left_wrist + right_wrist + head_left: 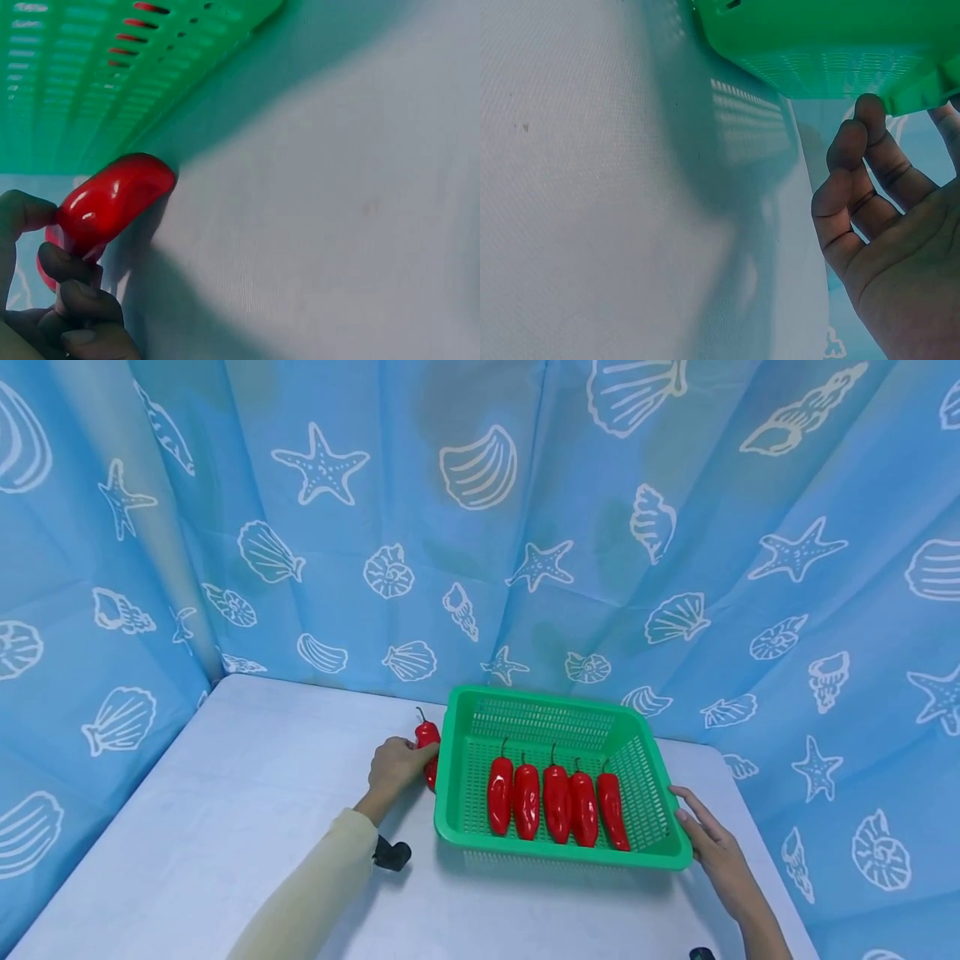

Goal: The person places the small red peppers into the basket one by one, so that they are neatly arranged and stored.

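Observation:
My left hand (395, 767) pinches a red chili pepper (427, 734) just left of the green basket (566, 860). In the left wrist view the thumb and fingers hold this glossy pepper (120, 196) by its body, its rounded end low over the white table and near the basket wall (67, 127). Part of the pepper is hidden behind my fingers. Several more red peppers (557, 802) lie side by side inside the basket, stems toward the far wall. At the basket's right rim rests my right hand (712, 843), its fingers loosely bent, as the right wrist view (900, 225) also shows.
A white-covered table (225, 793) lies under everything. Blue curtains (450, 527) with white shell prints enclose the back and sides. A small black object (392, 855) shows by the left wrist, and another dark piece (702, 953) is at the bottom edge near the right arm.

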Demonstrator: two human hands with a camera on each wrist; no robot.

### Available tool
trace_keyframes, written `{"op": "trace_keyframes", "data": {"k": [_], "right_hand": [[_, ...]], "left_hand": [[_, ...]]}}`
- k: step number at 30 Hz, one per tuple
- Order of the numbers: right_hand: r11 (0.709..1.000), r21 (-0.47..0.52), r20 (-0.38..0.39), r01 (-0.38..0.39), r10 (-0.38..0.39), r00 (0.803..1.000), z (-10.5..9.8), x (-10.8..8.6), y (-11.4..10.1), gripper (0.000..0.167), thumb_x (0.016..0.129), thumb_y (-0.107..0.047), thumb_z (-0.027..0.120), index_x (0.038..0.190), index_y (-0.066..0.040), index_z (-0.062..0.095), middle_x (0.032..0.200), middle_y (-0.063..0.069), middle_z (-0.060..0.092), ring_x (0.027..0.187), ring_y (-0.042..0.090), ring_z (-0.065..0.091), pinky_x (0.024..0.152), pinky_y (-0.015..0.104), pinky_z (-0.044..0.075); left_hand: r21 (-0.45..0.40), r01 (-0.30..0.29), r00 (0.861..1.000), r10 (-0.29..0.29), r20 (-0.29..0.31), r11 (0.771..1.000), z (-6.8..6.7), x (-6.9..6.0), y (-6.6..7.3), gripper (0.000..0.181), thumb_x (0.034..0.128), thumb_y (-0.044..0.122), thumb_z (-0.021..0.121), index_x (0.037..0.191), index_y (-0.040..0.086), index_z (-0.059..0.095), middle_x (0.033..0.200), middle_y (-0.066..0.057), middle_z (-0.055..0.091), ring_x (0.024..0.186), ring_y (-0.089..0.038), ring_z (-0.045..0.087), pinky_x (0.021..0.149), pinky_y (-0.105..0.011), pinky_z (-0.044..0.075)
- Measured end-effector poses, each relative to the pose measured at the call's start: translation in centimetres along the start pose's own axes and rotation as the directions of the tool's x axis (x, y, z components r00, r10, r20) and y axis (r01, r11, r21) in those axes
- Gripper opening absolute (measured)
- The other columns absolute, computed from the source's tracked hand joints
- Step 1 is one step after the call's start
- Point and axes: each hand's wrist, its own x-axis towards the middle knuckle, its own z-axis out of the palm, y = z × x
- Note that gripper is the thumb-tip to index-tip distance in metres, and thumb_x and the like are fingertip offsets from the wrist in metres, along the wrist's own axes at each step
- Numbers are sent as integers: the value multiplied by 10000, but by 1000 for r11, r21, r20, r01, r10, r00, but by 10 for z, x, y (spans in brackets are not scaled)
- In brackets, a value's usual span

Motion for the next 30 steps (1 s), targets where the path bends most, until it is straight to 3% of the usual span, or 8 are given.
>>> {"op": "trace_keyframes", "data": {"k": [11,21,30], "right_hand": [[1000,14,-14,-11,12,1000,0,-1,1,704,974,-654,427,1583,-343,263,1532,194,389,983,68,623,781,305,530],[1000,5,0,-13,13,1000,2,-3,-1,711,974,-656,421,1588,-341,249,1542,205,368,992,82,605,784,305,522],[1000,4,-6,19,-19,1000,3,0,1,696,989,-637,410,1590,-324,251,1532,206,381,970,72,620,773,312,533]], "left_hand": [[-15,21,1000,-20,14,1000,-19,-3,-8,479,804,355,767,1070,-16,624,913,-129,661,817,-283,605,670,-341,534],[21,46,998,-47,44,999,-29,-6,-6,505,790,333,798,1109,-11,613,935,-128,650,809,-274,610,656,-315,544],[49,25,998,-28,62,998,-41,-10,-8,503,820,349,772,1125,-23,623,951,-135,651,812,-277,615,663,-323,546]]}}
